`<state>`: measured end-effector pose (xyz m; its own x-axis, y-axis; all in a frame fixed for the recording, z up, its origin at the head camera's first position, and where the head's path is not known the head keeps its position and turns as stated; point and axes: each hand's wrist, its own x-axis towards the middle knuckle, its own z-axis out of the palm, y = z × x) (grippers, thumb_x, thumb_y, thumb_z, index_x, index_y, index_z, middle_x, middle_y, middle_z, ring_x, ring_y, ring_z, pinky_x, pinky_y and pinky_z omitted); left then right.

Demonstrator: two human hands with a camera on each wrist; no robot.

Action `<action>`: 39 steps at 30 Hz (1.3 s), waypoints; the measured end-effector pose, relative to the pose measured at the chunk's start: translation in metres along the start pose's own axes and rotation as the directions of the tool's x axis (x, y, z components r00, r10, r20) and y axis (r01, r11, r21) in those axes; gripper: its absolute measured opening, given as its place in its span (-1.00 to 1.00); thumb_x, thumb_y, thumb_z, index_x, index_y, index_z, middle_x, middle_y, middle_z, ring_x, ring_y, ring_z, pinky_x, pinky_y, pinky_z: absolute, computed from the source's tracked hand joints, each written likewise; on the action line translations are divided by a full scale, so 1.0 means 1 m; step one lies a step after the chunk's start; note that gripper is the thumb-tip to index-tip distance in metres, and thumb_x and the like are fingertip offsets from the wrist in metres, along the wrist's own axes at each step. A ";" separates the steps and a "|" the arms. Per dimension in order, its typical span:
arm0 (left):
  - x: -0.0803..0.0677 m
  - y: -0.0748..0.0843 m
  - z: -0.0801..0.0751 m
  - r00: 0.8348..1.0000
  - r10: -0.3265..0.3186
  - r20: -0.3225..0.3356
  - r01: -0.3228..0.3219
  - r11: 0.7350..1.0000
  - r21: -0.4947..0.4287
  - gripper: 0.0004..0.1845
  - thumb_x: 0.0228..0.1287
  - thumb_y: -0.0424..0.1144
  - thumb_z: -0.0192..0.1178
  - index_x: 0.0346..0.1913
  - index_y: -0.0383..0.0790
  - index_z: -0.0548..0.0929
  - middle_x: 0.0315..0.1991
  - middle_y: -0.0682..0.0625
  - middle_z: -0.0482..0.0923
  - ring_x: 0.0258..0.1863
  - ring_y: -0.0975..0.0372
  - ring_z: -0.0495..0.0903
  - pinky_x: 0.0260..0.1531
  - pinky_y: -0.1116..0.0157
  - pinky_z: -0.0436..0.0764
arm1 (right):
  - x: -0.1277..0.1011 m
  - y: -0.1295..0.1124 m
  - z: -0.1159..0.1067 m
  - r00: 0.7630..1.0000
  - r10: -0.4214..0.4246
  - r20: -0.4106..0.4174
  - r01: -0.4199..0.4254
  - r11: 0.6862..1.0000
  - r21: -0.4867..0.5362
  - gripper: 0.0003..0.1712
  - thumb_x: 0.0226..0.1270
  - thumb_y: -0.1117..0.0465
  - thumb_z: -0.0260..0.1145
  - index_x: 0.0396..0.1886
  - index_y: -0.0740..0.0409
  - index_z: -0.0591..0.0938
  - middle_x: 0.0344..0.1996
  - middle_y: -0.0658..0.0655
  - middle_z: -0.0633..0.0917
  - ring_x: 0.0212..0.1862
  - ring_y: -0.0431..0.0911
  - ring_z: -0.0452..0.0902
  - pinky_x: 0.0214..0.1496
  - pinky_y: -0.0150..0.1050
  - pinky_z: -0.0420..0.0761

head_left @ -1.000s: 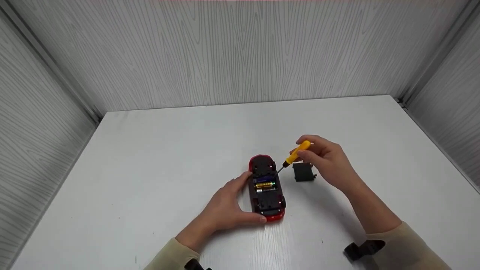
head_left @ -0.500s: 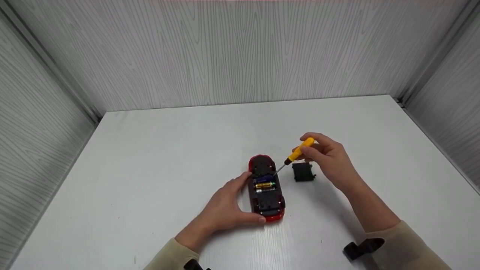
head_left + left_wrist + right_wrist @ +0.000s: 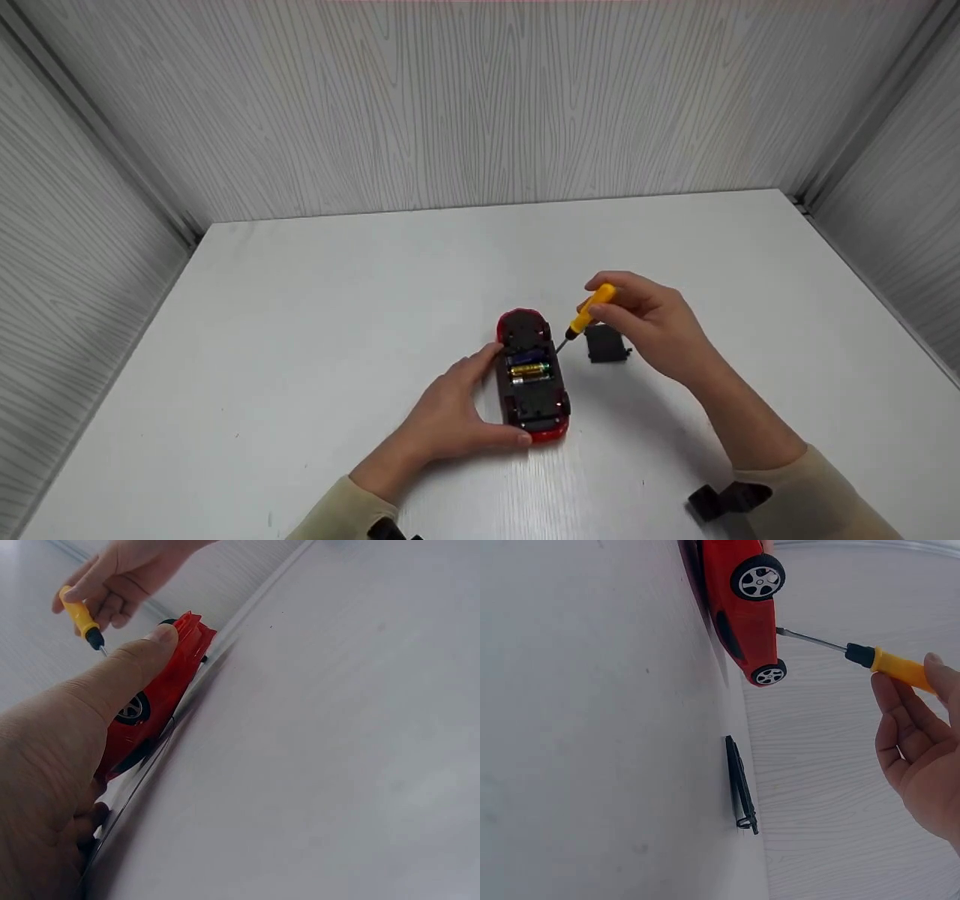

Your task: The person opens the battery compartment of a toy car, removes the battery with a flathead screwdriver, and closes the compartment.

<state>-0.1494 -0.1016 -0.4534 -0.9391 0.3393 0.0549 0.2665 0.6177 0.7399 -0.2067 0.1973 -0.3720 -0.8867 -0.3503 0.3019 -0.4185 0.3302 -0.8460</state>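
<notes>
While the red toy car lies belly-up mid-table, batteries exposed, I note left hand clasping its side, right hand pinching yellow screwdriver, tip at the compartment, contact unclear, black cover just beside, fingers partly hiding it.

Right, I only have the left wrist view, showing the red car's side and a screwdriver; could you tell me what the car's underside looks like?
Observer: In the head view the car lies wheels up, its bay open and batteries showing.
Operator: Thank you. Is the cover anywhere in sight?
Observer: Yes, a black cover lies flat on the table, right of the car and apart from it.
Operator: And where is the screwdriver's tip, please?
Observer: In the right wrist view the screwdriver, held by the right hand, has its tip at the car's side, between the two wheels.
</notes>
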 end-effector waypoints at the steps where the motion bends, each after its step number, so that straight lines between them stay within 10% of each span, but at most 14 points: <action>1: 0.000 0.000 0.000 1.000 0.002 -0.001 -0.002 1.000 -0.001 0.37 -0.25 0.49 0.61 0.68 0.10 0.24 0.50 -0.02 0.42 0.48 0.09 0.38 0.43 -0.04 0.39 | 0.000 -0.001 0.000 1.000 0.002 0.004 -0.002 1.000 -0.009 -0.74 0.56 0.18 0.38 0.16 0.02 0.70 -0.11 0.03 0.81 -0.08 0.14 0.76 0.05 -0.31 0.71; 10: 0.000 0.000 0.000 1.000 -0.020 0.006 0.020 1.000 0.010 0.38 -0.27 0.51 0.60 0.68 0.14 0.23 0.51 -0.03 0.42 0.48 0.10 0.38 0.44 -0.04 0.38 | -0.002 -0.005 0.002 1.000 -0.004 0.013 0.005 0.998 -0.060 -0.76 0.53 0.12 0.42 0.13 -0.08 0.73 -0.13 -0.03 0.80 -0.11 -0.10 0.76 -0.02 -0.32 0.71; 22: -0.001 0.001 -0.001 1.000 0.015 -0.007 -0.015 1.000 0.001 0.36 -0.25 0.49 0.61 0.67 0.11 0.25 0.47 0.02 0.46 0.44 0.12 0.42 0.42 -0.03 0.41 | -0.002 -0.002 0.003 0.999 -0.022 0.026 0.022 1.000 0.000 -0.74 0.51 0.21 0.44 0.13 0.00 0.72 -0.16 -0.01 0.83 -0.10 0.23 0.76 -0.05 -0.32 0.72; 39: 0.000 0.002 -0.001 1.000 0.005 -0.003 -0.005 1.000 -0.001 0.37 -0.27 0.51 0.61 0.67 0.13 0.25 0.51 0.00 0.42 0.48 0.08 0.38 0.44 -0.04 0.37 | -0.002 -0.002 0.003 0.999 -0.011 0.030 0.011 1.000 0.001 -0.77 0.54 0.19 0.41 0.12 0.00 0.71 -0.14 0.00 0.83 -0.10 0.19 0.76 -0.01 -0.30 0.72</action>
<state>-0.1491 -0.1012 -0.4517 -0.9384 0.3404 0.0602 0.2708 0.6157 0.7400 -0.2034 0.1944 -0.3726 -0.8757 -0.3800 0.2979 -0.4280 0.3251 -0.8433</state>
